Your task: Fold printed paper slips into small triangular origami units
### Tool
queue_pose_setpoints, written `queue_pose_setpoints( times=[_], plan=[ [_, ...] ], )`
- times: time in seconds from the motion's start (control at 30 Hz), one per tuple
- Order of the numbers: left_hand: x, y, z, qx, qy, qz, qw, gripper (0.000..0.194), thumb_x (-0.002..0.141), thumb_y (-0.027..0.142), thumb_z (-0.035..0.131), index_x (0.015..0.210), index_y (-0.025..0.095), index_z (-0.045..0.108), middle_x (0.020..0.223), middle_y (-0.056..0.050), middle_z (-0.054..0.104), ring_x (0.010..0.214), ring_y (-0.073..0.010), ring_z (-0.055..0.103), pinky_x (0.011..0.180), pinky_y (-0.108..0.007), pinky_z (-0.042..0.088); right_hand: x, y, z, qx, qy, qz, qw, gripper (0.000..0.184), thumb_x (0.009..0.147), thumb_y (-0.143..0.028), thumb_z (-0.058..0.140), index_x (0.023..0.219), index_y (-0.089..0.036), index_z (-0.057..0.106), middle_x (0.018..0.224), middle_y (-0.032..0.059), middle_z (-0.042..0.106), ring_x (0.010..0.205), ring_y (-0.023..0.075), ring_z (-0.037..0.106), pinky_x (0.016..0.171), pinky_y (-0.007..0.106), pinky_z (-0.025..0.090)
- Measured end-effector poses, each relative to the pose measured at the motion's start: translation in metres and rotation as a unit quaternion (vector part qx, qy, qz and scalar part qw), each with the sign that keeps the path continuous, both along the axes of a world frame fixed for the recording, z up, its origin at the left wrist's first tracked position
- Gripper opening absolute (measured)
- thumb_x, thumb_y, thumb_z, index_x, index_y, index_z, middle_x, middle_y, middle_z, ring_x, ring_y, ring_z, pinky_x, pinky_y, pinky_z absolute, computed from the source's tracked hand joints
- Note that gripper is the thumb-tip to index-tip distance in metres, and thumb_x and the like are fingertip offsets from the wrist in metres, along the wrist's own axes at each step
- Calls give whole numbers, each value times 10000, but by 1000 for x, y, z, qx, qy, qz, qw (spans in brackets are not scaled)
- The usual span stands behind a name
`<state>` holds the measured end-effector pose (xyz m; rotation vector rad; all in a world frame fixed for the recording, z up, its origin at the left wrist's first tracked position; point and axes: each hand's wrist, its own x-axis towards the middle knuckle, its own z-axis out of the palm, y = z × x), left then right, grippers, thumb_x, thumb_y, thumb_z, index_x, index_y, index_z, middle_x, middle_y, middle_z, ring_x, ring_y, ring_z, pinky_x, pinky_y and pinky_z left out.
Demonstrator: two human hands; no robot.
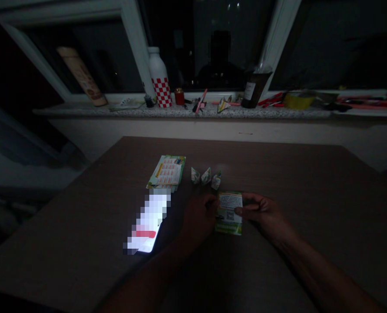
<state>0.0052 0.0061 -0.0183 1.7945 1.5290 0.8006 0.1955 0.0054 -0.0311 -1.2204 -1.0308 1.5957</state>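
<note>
A printed paper leaflet [229, 215], white and green with lines of text and a square code, is held between my two hands just above the table. My left hand [200, 215] pinches its left edge with curled fingers. On the other edge, my right hand [261, 211] grips it with the thumb on top and the fingers behind. Beyond the leaflet stand three small folded paper pieces [206, 175] in a row. To the left lies a stack of similar printed leaflets [168, 171]. A lit phone [149, 221] with a blurred screen rests near my left forearm.
The brown table [297, 174] reaches a wall under a window. On the stone sill [180, 112] are a white bottle [158, 69] with red checks, a tan flask [82, 78], a dark cup [255, 89], a red jar [179, 96] and several pens. The room is dim.
</note>
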Motion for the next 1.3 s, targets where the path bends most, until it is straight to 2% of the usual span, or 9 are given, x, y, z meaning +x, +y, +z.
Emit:
queue_pose_setpoints(
  times=[0.13,0.23,0.3,0.5,0.6,1.0,1.1,1.2,1.3],
  plan=[
    [-2,3,-4,-11,66,-9,998,255,877,289,460,924,178,684,890,-54,716,772,-175,645,665,-265,444,4,2,1,36,-111,-12,993,495,611,-334,789,1042,-167,612,708,47,755,612,214,695,632,341,545],
    [-4,5,-6,-18,119,-9,993,263,880,283,451,912,172,688,876,-63,716,759,-181,643,665,-274,435,10,4,1,96,-212,-47,971,460,661,-343,747,1060,-157,612,725,54,748,683,218,691,703,350,538],
    [-5,5,-6,-18,134,-10,991,262,876,284,457,902,171,692,868,-69,716,759,-190,642,681,-287,433,12,4,-1,121,-238,-54,962,416,689,-329,727,1055,-164,617,744,51,747,738,220,691,764,355,528],
    [-3,5,-7,-16,175,-15,984,255,872,298,472,934,183,691,890,-78,719,784,-202,644,720,-301,433,4,1,-17,216,-272,27,937,316,734,-282,688,1032,-203,623,728,9,744,717,209,697,762,360,535],
    [-3,5,-7,-10,188,-18,982,262,877,306,465,943,184,688,897,-80,720,788,-212,650,717,-309,438,3,0,-21,219,-283,52,932,281,732,-273,686,1001,-209,640,734,12,750,695,210,703,727,352,545],
    [-3,4,-1,9,234,-32,972,210,864,295,488,959,184,639,905,-77,696,800,-220,635,739,-323,440,5,4,-22,202,-292,70,932,262,720,-277,688,971,-205,663,711,18,746,665,217,703,686,346,550],
    [-2,-1,0,65,250,-45,965,221,834,266,537,1028,174,590,973,-82,663,888,-239,608,799,-346,442,4,3,-20,203,-296,73,930,250,722,-266,683,963,-199,667,709,17,746,660,215,703,687,343,547],
    [1,-7,2,135,265,-95,950,253,827,195,536,1075,171,575,1066,-94,609,1004,-255,547,878,-374,425,4,3,-20,202,-297,76,930,255,728,-270,677,973,-197,664,712,18,744,663,212,699,678,335,543],
    [4,-10,3,185,286,-127,932,300,853,168,500,1149,172,552,1112,-108,568,1021,-266,516,871,-400,427,4,3,-21,193,-298,79,931,249,737,-273,668,973,-194,660,715,24,742,658,211,695,661,328,541]
  ],
)
